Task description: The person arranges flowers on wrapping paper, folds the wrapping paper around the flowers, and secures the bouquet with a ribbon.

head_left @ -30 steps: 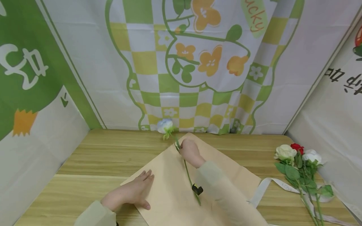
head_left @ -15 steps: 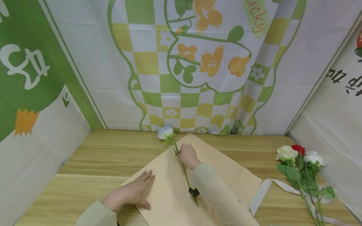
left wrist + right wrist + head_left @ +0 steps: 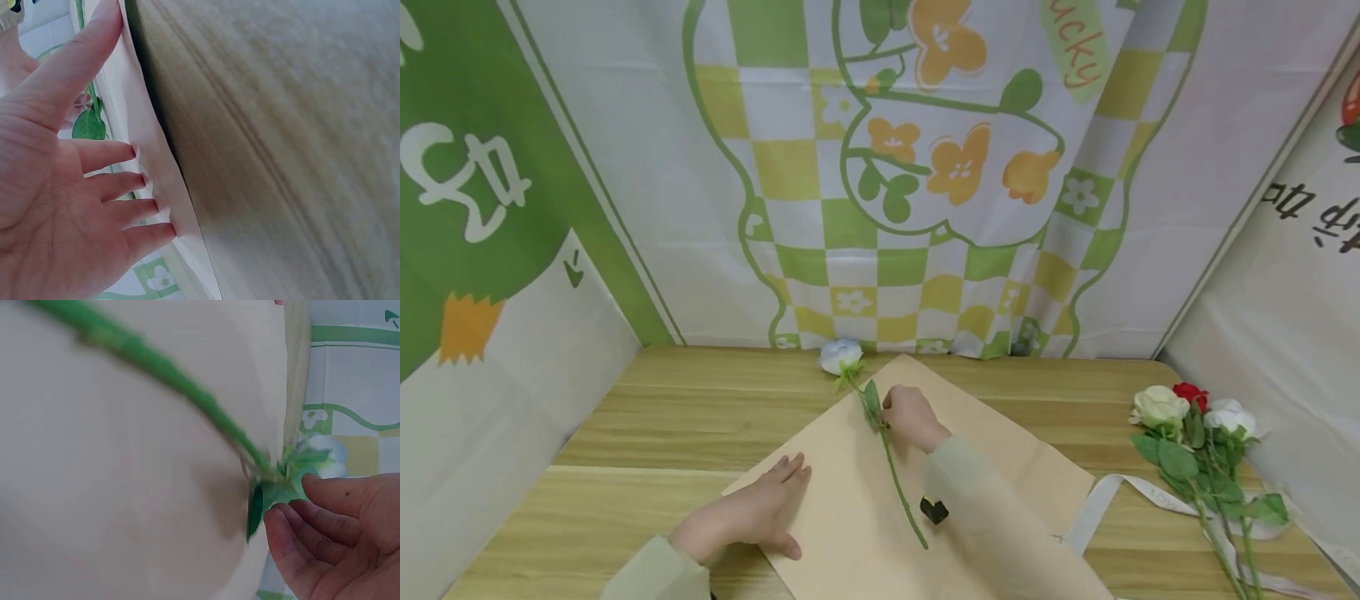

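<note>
Paper is pressed by the left hand, fingers straight; whether the leaf of the blue flower is pinched by the right hand cannot be told

- Between left grip and stem is room to pass over the paper.
- Right of the stem, right grip and sleeve block the way.
- Ribbon and roses obstruct the tabletop further right.
- The cloth closes the back.
</note>
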The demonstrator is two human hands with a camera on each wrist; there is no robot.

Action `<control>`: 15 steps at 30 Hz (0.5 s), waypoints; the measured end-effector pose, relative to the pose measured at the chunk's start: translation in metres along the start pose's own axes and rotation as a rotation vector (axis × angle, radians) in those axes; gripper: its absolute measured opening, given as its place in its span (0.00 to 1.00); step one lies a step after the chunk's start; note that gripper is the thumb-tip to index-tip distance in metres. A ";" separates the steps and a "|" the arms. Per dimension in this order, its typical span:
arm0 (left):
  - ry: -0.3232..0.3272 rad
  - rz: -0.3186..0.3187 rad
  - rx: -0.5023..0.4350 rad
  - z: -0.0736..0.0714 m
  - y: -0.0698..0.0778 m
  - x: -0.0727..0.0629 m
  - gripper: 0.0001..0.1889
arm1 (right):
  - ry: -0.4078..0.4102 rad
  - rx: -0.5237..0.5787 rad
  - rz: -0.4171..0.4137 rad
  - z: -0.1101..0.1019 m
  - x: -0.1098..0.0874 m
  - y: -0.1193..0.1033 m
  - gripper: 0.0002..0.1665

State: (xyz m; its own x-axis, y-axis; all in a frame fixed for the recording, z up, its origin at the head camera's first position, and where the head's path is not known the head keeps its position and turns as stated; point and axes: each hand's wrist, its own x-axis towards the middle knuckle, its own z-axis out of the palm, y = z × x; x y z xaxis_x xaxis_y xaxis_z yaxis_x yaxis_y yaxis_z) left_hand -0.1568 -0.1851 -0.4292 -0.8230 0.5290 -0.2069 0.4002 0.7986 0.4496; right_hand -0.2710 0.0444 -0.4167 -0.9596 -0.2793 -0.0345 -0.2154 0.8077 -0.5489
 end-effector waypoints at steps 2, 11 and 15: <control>0.002 -0.002 0.002 0.000 0.000 -0.001 0.57 | 0.001 -0.038 -0.022 -0.008 -0.006 0.007 0.07; 0.012 -0.020 -0.001 -0.002 -0.004 -0.004 0.58 | 0.004 -0.112 -0.024 -0.051 -0.037 0.060 0.10; -0.001 -0.013 -0.023 0.000 -0.006 -0.006 0.58 | 0.003 -0.125 -0.011 -0.069 -0.055 0.087 0.04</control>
State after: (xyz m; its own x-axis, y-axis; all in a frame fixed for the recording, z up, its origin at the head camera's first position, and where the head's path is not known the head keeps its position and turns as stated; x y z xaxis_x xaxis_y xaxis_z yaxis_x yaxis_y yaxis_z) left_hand -0.1542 -0.1937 -0.4305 -0.8278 0.5187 -0.2137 0.3801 0.7988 0.4663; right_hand -0.2491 0.1663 -0.4049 -0.9574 -0.2875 -0.0264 -0.2469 0.8628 -0.4411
